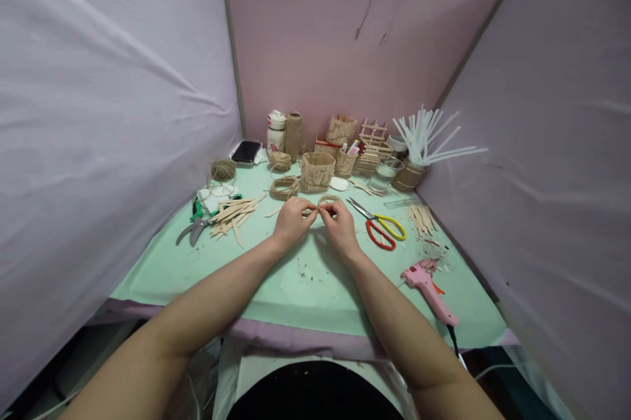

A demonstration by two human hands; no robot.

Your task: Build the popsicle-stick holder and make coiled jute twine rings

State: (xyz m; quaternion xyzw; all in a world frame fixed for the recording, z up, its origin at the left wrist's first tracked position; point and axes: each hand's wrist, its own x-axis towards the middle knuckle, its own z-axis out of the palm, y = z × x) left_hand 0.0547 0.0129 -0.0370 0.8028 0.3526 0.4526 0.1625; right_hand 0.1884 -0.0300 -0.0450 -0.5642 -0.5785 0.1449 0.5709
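My left hand (294, 219) and my right hand (338, 223) meet fingertip to fingertip above the middle of the table. Both are closed in a pinch on a thin piece of twine, most of it hidden by the fingers. A loop of twine (329, 199) shows just behind my fingertips. Beyond my left hand lies a coil of brown twine (284, 188). Behind both hands stands a round holder with a rough, bark-like side (318, 173). Scissors (379, 221) with red and yellow handles lie open to the right of my right hand.
Wooden sticks (236, 216) and pruning shears (197, 231) lie at left. A pink glue gun (430, 292) rests at front right, its cord over the edge. Along the back are a bottle (276, 134), a clear cup (385, 175) and a pot of white glue sticks (419, 137). Cloth walls enclose the table.
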